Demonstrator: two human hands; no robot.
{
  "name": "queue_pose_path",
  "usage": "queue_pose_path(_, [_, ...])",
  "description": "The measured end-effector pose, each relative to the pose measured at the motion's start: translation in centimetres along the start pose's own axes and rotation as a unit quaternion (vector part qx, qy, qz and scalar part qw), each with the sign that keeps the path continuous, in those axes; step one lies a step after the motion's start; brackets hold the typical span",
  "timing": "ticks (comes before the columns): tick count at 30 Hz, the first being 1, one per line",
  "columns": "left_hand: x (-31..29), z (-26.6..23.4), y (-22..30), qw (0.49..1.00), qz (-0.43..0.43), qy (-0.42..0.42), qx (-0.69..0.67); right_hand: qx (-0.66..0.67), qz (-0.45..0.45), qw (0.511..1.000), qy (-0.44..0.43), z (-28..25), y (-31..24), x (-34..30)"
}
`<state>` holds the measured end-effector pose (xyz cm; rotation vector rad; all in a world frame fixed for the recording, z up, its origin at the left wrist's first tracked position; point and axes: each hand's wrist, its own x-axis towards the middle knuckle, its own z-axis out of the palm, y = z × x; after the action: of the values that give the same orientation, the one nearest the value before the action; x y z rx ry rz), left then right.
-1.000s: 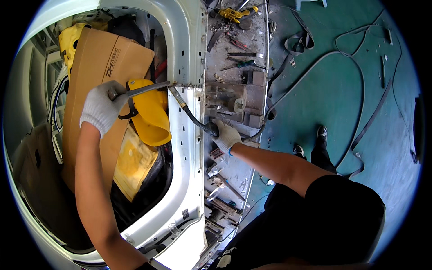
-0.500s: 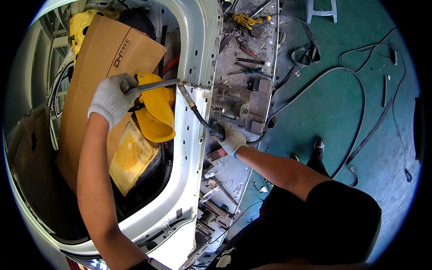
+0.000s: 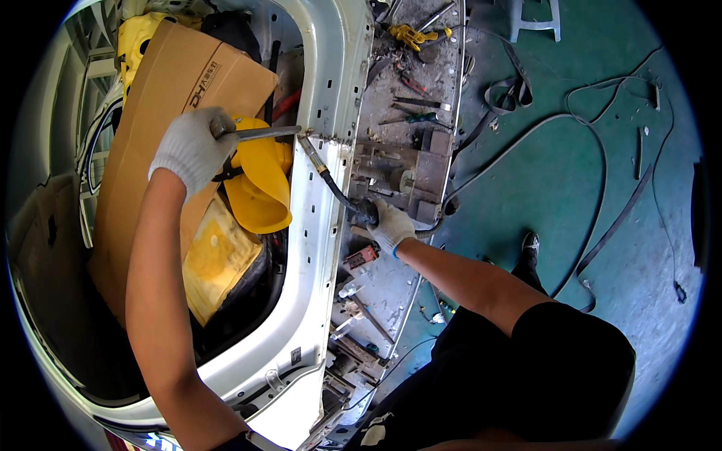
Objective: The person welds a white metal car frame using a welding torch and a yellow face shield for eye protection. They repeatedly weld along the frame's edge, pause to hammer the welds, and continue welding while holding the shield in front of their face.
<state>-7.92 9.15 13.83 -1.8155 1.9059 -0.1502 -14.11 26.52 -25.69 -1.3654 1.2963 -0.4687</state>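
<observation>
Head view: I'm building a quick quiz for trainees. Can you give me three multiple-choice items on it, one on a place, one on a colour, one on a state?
1. Where does the left hand hold the metal tool?
A. over the white car body frame's opening
B. down on the green floor
C. on the stool

2. What colour is the moulded seat-like part under that tool?
A. blue
B. yellow
C. red

3. How is the right hand?
A. bare and open in the air
B. gloved, gripping the black hose end
C. resting on the cardboard

Answers: 1 A, the fist sits beside the white car body frame. 2 B, it is plainly yellow. 3 B, gloved fingers wrap the hose's dark end.
</observation>
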Motion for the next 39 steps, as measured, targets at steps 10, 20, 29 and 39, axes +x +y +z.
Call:
queue_pose_path(10, [0.3, 0.7, -1.1, 0.998, 0.026, 0.046, -0.027, 0.012, -0.026, 0.998, 0.055, 0.8, 0.7, -0.2])
queue_pose_path(20, [0.1, 0.4, -0.7, 0.999, 0.017, 0.041, -0.017, 0.022, -0.039, 0.996, 0.073, 1.2, 0.9, 0.1])
queue_pose_path(29, [0.6, -0.7, 1.8, 0.999, -0.021, -0.014, 0.019, 0.016, -0.01, 1.0, 0.021, -0.2, 0.7, 0.3])
queue_pose_path(39, [1.0, -1.1, 3.5, 0.998, -0.013, -0.011, 0.053, 0.002, -0.014, 0.999, 0.046, -0.2, 0.8, 0.3])
